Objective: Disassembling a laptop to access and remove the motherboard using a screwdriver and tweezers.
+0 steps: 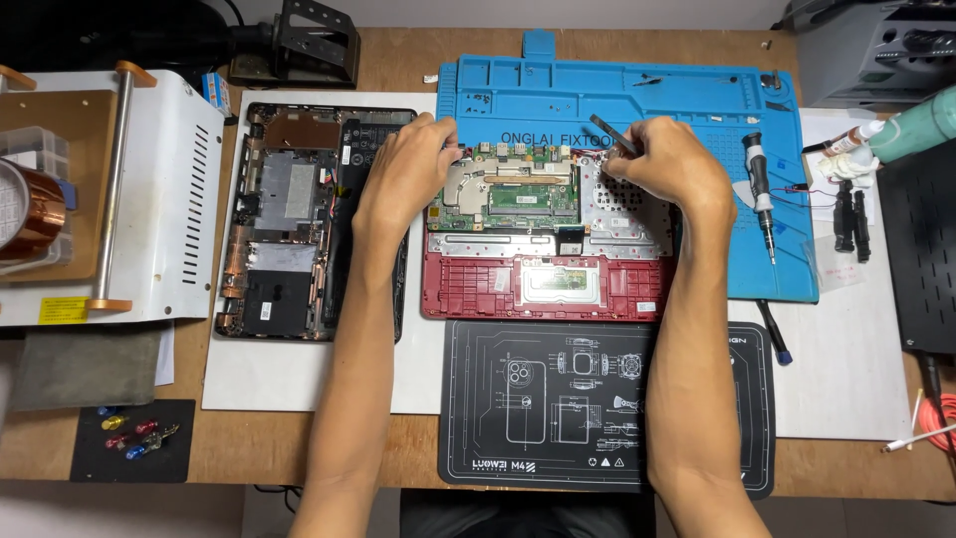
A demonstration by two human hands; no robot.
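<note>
meanwhile, right hand (669, 159) pinches tweezers (612, 134) over an opened red laptop (543, 284); left hand (403, 179), fingers curled, steadies the motherboard (508, 194) on a blue mat (687, 100).

Opened laptop base (546, 261) lies on work mat (697, 110), ctr. Detached bottom cover (299, 219) to its left; printed mat (597, 403) in front; electric screwdriver (762, 189) on work mat, right.

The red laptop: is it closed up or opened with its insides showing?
Opened. The red laptop lies with its cover off, green circuit board exposed; the black cover lies beside it.
</note>
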